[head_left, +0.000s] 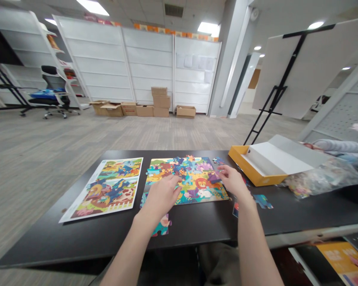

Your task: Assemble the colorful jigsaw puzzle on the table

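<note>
A colourful animal jigsaw puzzle (pixel 201 194) lies on the black table in front of me, partly put together. My left hand (pixel 161 196) rests on its left part, thumb and forefinger apart, with nothing visible between them; the other fingers are hidden. At the right side of the puzzle, my right hand (pixel 234 182) pinches a dark purple puzzle piece (pixel 215 177) at its fingertips. Loose pieces lie around: one (pixel 164 227) below my left wrist, one (pixel 263 201) right of my right forearm, and one (pixel 218 161) beyond my right hand.
A printed picture sheet (pixel 107 186) lies on the table's left. An open yellow box (pixel 256 176) stands at the right, beside a clear plastic bag (pixel 322 176) with pieces inside. Cardboard boxes (pixel 144 110) line the far wall. An easel-like stand (pixel 271 103) rises behind the table.
</note>
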Available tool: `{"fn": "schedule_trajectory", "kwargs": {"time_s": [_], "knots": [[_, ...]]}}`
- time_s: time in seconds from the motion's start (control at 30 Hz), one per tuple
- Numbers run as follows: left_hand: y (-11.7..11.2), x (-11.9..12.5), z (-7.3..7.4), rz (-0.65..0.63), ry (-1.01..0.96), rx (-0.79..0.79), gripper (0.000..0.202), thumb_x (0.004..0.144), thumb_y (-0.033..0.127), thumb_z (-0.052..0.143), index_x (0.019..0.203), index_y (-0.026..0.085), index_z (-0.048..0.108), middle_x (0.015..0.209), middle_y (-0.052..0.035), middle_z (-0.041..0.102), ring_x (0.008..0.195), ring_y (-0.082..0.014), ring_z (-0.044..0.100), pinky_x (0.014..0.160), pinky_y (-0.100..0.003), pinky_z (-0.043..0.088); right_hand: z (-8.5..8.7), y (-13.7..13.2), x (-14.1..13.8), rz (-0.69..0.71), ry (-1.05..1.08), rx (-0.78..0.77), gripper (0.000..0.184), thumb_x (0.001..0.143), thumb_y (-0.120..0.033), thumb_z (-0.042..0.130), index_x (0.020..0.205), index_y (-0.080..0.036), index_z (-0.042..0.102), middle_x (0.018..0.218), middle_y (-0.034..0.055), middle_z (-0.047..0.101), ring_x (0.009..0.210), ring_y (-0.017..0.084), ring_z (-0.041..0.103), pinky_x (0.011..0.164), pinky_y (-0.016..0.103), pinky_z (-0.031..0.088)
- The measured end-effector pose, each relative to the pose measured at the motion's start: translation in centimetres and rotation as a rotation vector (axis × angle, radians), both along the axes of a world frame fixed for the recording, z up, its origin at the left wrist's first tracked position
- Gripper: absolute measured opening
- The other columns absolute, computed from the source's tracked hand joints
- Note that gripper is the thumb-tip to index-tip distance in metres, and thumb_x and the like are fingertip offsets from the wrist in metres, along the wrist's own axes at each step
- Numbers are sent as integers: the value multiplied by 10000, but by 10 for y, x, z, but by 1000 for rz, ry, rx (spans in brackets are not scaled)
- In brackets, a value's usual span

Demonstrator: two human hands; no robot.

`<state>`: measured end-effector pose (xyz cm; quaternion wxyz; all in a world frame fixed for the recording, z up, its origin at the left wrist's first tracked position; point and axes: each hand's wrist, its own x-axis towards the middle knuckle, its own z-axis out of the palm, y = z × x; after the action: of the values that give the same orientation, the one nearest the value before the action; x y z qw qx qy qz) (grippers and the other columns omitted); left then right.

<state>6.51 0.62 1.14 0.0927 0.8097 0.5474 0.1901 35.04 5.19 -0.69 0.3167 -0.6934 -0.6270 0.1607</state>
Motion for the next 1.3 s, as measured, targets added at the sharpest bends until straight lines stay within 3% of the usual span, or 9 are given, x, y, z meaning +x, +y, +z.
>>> {"fn": "schedule_trajectory", "kwargs": {"time_s": [0.27,0.53,0.87,1.0,1.1,1.3], "knots": [[-6,1,-2,-55,73,10,195,983,253,505,1089,204,662,1109,-84,724,1056,-247,686,869,-334,520,-12,11,-20,103,40,-48,169,826,-119,615,942,-179,723,915,89,786,847,216,744,827,320,553],[-10,-2,1,-88,85,12,191,986,255,501,1073,190,658,1087,-92,718,1044,-257,686,870,-344,517,-22,17,-25,141,-6,-34,239,844,-90,590,994,-184,750,960,87,792,913,223,748,852,313,560],[-20,-14,7,-99,113,-15,181,988,246,504,1079,201,653,1064,-89,719,1029,-264,684,862,-354,510,-12,11,-24,85,-113,-36,273,851,-78,555,997,-178,763,959,95,789,908,216,744,857,297,544],[-23,-14,8,-107,134,-29,173,987,243,501,1050,197,654,1070,-91,720,1033,-266,683,867,-362,512,-7,7,-27,77,-141,-39,308,864,-106,566,1096,-175,756,948,95,781,877,219,735,853,313,535],[-24,-14,10,-110,135,-35,172,986,241,503,1059,193,652,1083,-96,721,1045,-270,682,868,-365,514,-5,5,-27,109,-166,-39,357,881,-123,551,1175,-189,742,936,85,774,853,215,725,821,305,527],[-24,-16,8,-101,143,-15,168,982,237,508,1062,202,651,1085,-93,723,1058,-266,682,878,-364,517,-3,4,-28,178,-173,-81,331,859,-118,562,1094,-210,775,820,55,763,777,203,709,735,275,508]]}}
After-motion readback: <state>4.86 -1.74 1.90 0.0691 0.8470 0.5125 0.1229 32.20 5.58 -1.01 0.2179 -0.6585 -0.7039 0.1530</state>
